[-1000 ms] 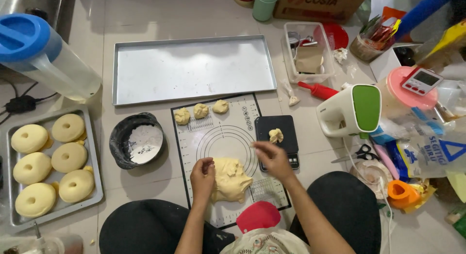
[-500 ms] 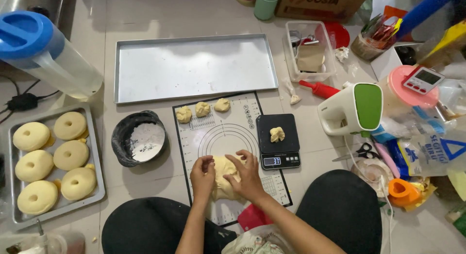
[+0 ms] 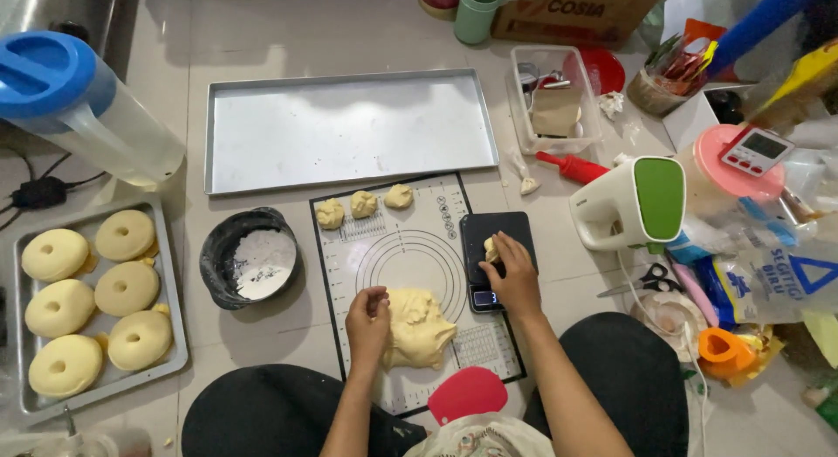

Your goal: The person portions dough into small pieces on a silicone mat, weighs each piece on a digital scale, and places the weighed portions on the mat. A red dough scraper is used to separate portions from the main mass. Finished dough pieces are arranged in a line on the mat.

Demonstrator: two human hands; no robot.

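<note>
A big lump of yellow dough lies on a white silicone baking mat on the tiled floor. My left hand rests against the lump's left side, fingers curled on it. My right hand reaches over a small black kitchen scale and pinches a small dough piece lying on it. Three small dough balls sit in a row at the mat's far edge.
An empty metal baking tray lies beyond the mat. A black bowl of flour stands left of it. A tray of ring-shaped dough pieces is far left. A red scraper lies near my knees. A hand mixer and clutter fill the right.
My right hand left the big dough lump and moved back to the scale, where it now touches the small piece. The left hand stayed on the lump.
</note>
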